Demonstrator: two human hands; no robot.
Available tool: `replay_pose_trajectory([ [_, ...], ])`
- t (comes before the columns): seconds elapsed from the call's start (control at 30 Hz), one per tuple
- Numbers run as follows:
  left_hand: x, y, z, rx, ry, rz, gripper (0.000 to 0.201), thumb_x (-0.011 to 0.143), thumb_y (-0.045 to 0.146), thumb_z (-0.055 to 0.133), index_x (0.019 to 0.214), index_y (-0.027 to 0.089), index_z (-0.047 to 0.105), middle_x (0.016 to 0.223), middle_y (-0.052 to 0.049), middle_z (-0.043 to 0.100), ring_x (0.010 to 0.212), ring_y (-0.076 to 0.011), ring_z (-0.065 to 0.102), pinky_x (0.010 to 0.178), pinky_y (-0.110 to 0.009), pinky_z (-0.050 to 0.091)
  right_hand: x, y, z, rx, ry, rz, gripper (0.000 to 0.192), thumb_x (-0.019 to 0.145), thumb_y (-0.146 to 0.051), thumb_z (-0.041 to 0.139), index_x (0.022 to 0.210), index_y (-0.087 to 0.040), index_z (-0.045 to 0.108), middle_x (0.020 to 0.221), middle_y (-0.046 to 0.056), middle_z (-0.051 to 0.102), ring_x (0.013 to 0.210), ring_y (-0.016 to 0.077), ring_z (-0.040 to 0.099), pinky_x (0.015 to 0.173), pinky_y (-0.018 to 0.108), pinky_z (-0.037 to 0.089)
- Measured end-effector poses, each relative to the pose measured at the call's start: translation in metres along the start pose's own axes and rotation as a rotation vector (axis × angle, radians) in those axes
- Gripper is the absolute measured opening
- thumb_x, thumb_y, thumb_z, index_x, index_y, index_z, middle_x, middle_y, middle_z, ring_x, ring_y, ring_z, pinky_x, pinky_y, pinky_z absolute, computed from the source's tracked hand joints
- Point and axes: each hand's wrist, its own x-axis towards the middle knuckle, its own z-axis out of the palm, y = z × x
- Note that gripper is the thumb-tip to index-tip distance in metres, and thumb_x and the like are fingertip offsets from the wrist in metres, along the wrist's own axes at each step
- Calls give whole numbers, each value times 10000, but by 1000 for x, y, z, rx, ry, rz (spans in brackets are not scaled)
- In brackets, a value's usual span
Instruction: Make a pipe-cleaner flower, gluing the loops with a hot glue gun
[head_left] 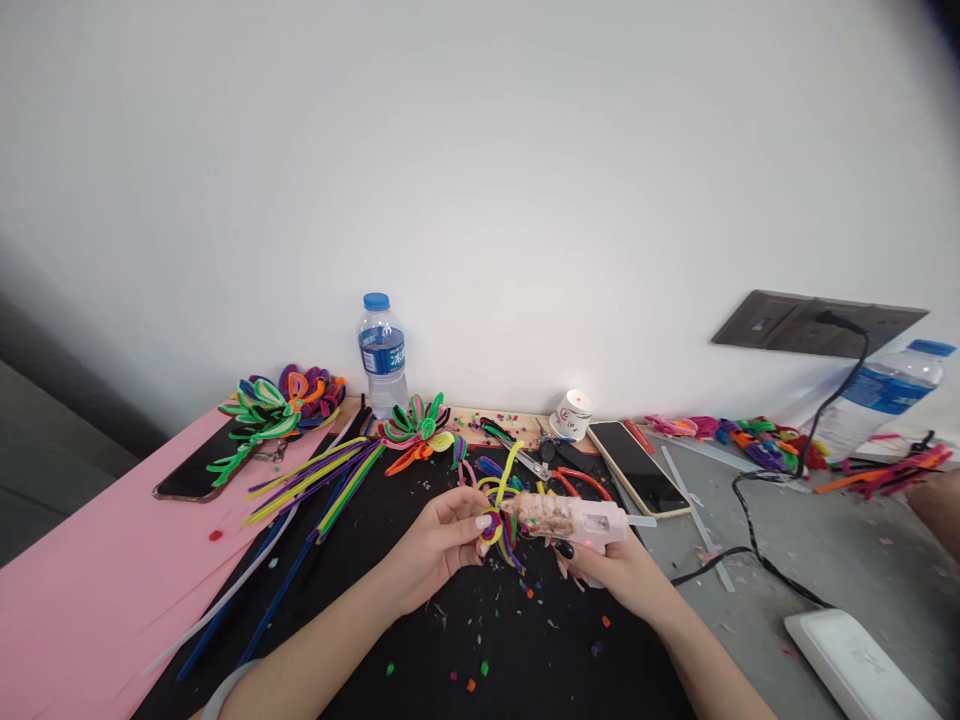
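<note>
My left hand (442, 545) pinches a pipe-cleaner flower (501, 500) of yellow, purple and blue loops above the black mat (480, 640). My right hand (611, 570) grips a pink hot glue gun (577, 520), its nozzle end pointing left and touching the flower. A glue stick pokes out of the gun's back end on the right. A black cord (757, 555) runs across the grey table to a wall socket (817, 322).
Loose pipe cleaners (319, 478) and finished flowers (281, 400) (416, 428) lie at the back left. A water bottle (382, 352), scissors (525, 458), a phone (637, 466), another phone (196, 470) on pink paper, a second bottle (877, 395) and a white box (862, 665) sit around.
</note>
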Motion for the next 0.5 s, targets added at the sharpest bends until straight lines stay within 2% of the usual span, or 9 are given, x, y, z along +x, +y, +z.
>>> replay_pose_trajectory([
  [0.1, -1, 0, 1, -12, -1, -7, 136, 699, 163, 704, 809, 168, 623, 644, 19, 575, 544, -69, 532, 534, -187, 441, -2, -6, 2, -75, 33, -43, 325, 710, -486, 615, 807, -176, 600, 591, 8, 550, 531, 147, 482, 511, 260, 433],
  [0.23, -1, 2, 2, -31, 7, -22, 154, 686, 167, 718, 810, 168, 626, 631, 19, 580, 527, -63, 526, 530, -183, 434, -4, -4, 0, -229, 110, -72, 267, 711, -398, 614, 858, -175, 610, 799, 66, 611, 734, 221, 563, 665, 319, 478],
  [0.3, -1, 2, 2, -38, 8, -24, 147, 693, 167, 712, 811, 167, 624, 627, 18, 581, 528, -62, 525, 528, -178, 433, -5, -1, -1, -318, 134, -109, 182, 714, -342, 603, 796, -179, 600, 778, 54, 598, 696, 204, 553, 623, 294, 468],
  [0.4, -1, 1, 2, -56, 20, -27, 126, 706, 153, 699, 802, 163, 619, 622, 22, 570, 527, -56, 520, 520, -165, 433, -4, -3, -1, -428, 56, -207, 78, 736, -252, 567, 689, -191, 557, 635, 1, 541, 564, 147, 491, 536, 245, 413],
  [0.5, 0, 0, 1, -87, 31, -31, 122, 711, 139, 693, 803, 161, 616, 631, 26, 564, 530, -51, 521, 519, -155, 441, -4, -9, 1, -511, 13, -276, 17, 747, -203, 560, 744, -193, 574, 641, -7, 556, 556, 135, 493, 542, 234, 396],
])
